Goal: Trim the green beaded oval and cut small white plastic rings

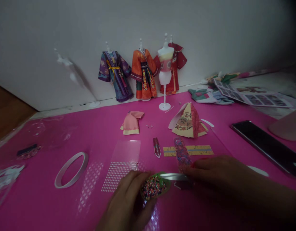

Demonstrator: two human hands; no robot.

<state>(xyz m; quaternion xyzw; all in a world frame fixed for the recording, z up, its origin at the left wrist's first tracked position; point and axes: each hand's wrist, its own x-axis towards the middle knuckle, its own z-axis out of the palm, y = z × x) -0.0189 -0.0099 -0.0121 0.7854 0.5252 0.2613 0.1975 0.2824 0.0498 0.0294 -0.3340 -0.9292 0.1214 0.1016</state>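
My left hand [127, 200] holds a small green dish of tiny coloured beads [154, 187] at the near edge of the pink mat [102, 131]. My right hand [217, 176] grips metal tweezers [173, 176] whose tip points left over the dish. Just beyond the hands lie a patterned pink fabric strip [182, 154] crossing a yellow band [198, 150], a small red ornament [156, 147] and a clear sheet of stick-on gems [119, 171].
Three dressed doll mannequins [143, 75] and a white one [165, 77] stand by the wall. A pink garment [131, 123], folded floral paper [188, 122], a tape ring [71, 169], a black phone [268, 146] and instruction sheets [253, 96] lie around.
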